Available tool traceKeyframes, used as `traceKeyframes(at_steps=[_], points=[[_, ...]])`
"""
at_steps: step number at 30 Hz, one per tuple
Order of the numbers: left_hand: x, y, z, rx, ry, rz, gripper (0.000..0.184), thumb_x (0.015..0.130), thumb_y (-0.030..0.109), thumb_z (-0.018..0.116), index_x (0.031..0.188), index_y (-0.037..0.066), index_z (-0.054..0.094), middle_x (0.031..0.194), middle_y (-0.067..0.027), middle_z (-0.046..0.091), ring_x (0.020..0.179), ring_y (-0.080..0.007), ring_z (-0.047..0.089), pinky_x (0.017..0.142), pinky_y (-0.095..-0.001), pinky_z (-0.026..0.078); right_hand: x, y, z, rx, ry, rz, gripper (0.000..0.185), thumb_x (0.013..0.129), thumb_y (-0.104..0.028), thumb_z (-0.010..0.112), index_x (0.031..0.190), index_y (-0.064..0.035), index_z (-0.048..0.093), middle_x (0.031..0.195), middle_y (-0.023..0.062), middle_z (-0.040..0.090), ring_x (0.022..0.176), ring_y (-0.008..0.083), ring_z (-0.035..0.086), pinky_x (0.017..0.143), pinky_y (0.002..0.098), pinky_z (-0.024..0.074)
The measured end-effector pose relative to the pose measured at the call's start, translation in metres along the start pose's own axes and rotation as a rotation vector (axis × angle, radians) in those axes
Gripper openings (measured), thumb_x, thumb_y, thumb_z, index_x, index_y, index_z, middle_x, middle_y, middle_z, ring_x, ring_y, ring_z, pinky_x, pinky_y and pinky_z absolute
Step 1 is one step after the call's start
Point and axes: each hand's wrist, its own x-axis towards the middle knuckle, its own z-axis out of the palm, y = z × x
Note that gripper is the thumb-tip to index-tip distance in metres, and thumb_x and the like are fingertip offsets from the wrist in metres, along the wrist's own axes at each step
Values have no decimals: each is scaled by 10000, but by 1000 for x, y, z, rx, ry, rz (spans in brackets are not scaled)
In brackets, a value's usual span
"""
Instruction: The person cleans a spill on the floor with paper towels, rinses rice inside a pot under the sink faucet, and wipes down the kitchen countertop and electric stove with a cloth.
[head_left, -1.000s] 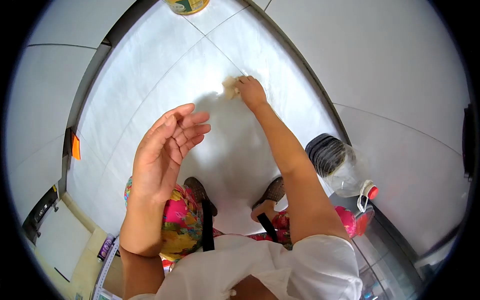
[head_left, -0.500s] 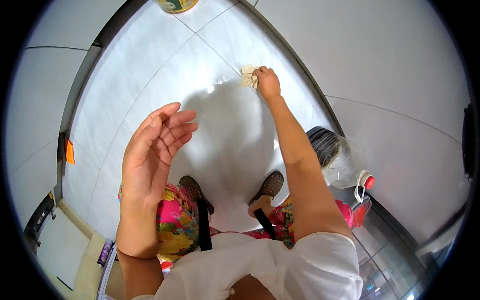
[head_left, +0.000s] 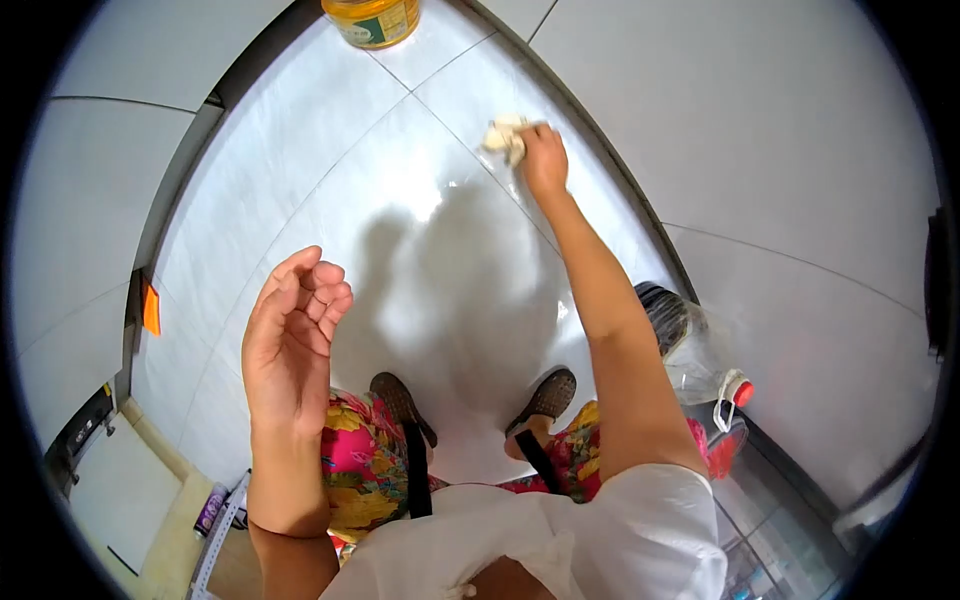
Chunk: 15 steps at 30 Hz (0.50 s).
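My right hand [head_left: 545,160] is closed on a crumpled cream cloth [head_left: 507,139] over the pale floor tiles [head_left: 450,140], near the base of the cabinets on the right. The cloth is slightly blurred and sticks out to the left of my fingers. My left hand [head_left: 295,345] is raised above my left knee, palm turned inward, with its fingers loosely curled and nothing in it. A wet-looking shine shows on the tiles beside the cloth.
A clear plastic jug [head_left: 700,360] with a red cap lies at the right by the cabinet base. At the far end stands a yellow tub [head_left: 375,20]. An orange tag [head_left: 151,309] is at the left cabinet edge. My two shoes [head_left: 545,398] are on the floor.
My right hand has moved to the right and forward with the cloth. My left hand has come lower and nearer to me, its fingers more curled. More of the yellow tub shows.
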Motion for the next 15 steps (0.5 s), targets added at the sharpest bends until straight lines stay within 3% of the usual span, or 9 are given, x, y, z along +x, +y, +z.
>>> traceKeyframes(at_steps=[5,9,15], points=[[-3,-5,12,-45,-23,-95,308,945,220,488,1156,5,555,1000,-98,623,913,-181,608,878,-314,499,48,6,48,-91,-192,43,214,800,-83,551,954,-163,676,1030,40,596,1000,238,553,847,359,464],[-6,0,7,-103,14,-146,314,938,225,504,1158,7,555,999,-94,635,922,-186,616,879,-321,498,11,16,30,-137,-287,-89,199,790,-88,561,939,-155,675,1040,34,595,991,239,556,833,355,470],[-41,13,18,-165,140,-252,326,936,229,510,1171,7,550,1000,-97,639,923,-191,618,881,-323,494,-56,14,4,-93,-436,26,159,796,-82,551,889,-133,670,1035,56,593,1003,249,560,859,356,479]])
